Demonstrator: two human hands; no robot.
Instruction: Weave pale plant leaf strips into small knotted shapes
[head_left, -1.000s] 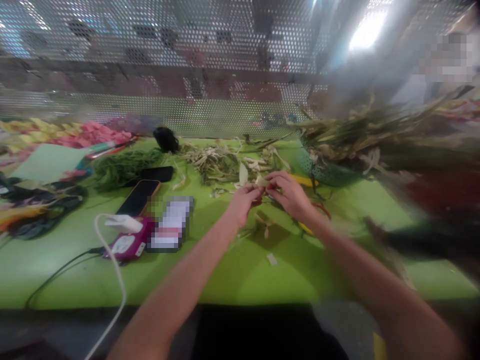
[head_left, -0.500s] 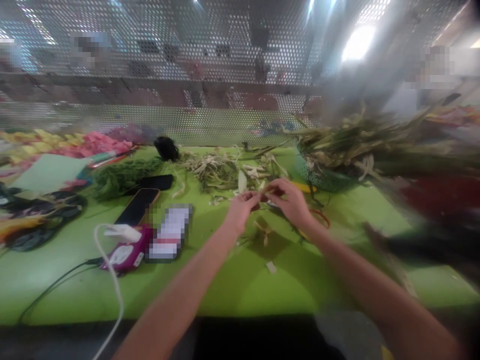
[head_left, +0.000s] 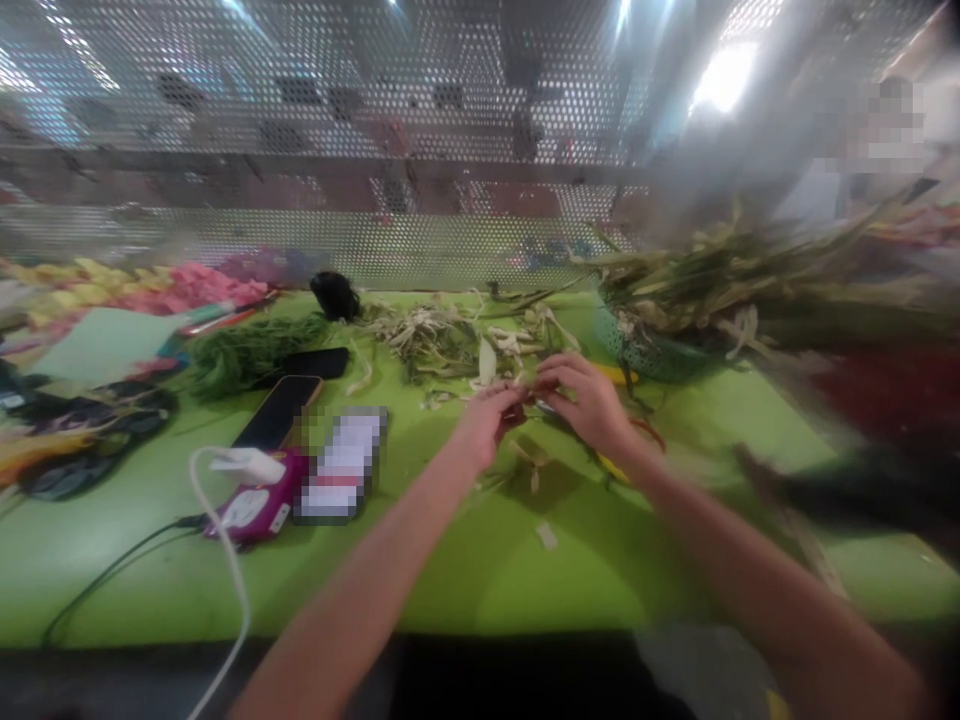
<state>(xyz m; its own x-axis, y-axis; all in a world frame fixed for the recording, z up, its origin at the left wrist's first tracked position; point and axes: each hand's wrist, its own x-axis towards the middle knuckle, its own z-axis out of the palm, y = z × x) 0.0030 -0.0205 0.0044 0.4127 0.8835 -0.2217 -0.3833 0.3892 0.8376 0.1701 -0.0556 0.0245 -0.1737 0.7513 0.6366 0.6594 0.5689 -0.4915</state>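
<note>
My left hand (head_left: 487, 415) and my right hand (head_left: 585, 398) meet over the green tabletop (head_left: 465, 580), fingertips almost touching. Both are closed in a pinch around something small that I cannot make out. Just beyond them lies a loose heap of dried, husk-like strips (head_left: 431, 340), with one pale leaf piece (head_left: 487, 360) close to my left fingers. A small tan dried piece (head_left: 534, 460) rests below the hands, in their shadow. Partly hidden behind my right hand and wrist is a tool with yellow and orange parts (head_left: 616, 374).
A green perforated basket (head_left: 660, 360) heaped with long dried leaves (head_left: 712, 270) stands at right. On the left are a purple power device (head_left: 259, 510) with a white cable, two phones (head_left: 277, 410), a blurred-out screen (head_left: 341, 470) and green stringy material (head_left: 247, 350). A perforated metal screen (head_left: 450, 240) spans the back.
My left hand has turned slightly, its fingers now straighter over the pinch. My right hand has shifted a little to the right. The view has moved slightly; objects on the table stay put.
</note>
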